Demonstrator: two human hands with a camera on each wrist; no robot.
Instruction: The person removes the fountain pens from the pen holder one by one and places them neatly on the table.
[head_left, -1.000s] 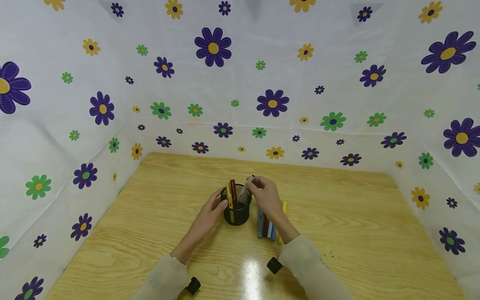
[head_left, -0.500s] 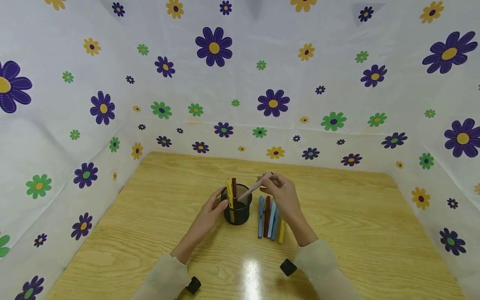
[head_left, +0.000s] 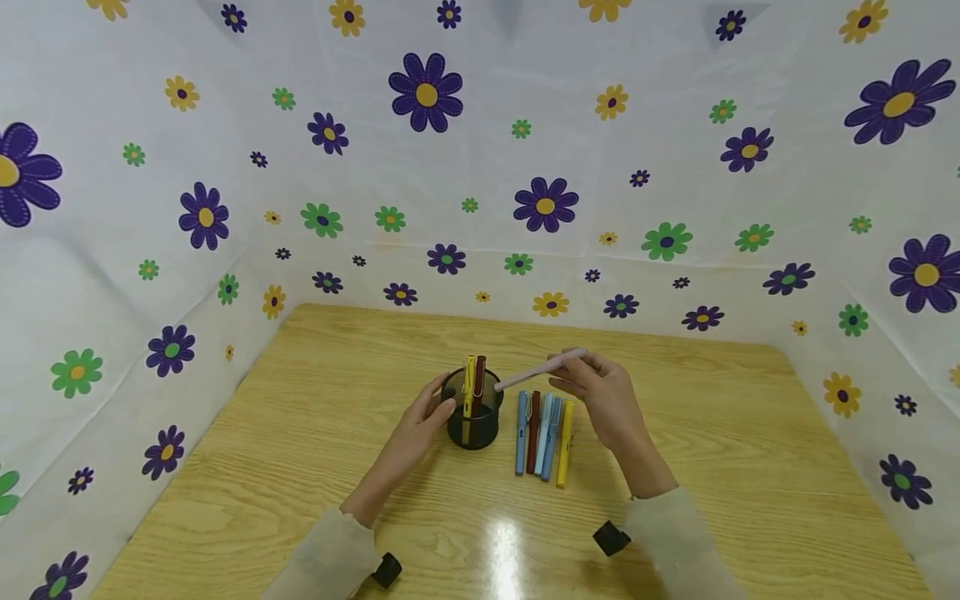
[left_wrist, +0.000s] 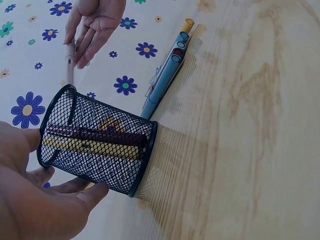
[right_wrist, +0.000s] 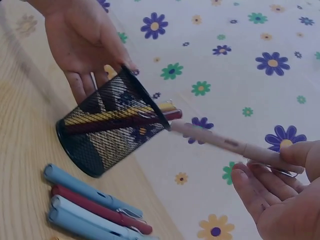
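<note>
My left hand (head_left: 411,432) holds the side of a black mesh pen holder (head_left: 474,432), thumb and fingers around its wall. Inside lean a yellow pen (head_left: 468,390) and a dark red pen (right_wrist: 173,115), their upper ends above the rim. My right hand (head_left: 611,404) pinches a pale pink pen (head_left: 534,371) by its clip end, right of the holder. That pen slants down to the left, and its lower end is right at the rim in the right wrist view (right_wrist: 215,140).
Right of the holder several pens lie side by side: a blue pen (head_left: 521,437), a dark red pen (head_left: 533,437), a light blue pen (head_left: 543,437), another blue pen (head_left: 552,437) and a yellow pen (head_left: 565,454). A flowered cloth (head_left: 480,158) surrounds the wooden table (head_left: 712,442).
My right hand has moved right, drawing the pale pink pen from inside the holder out to its rim. The yellow and dark red pens have shifted rightward inside. The left hand stays put.
</note>
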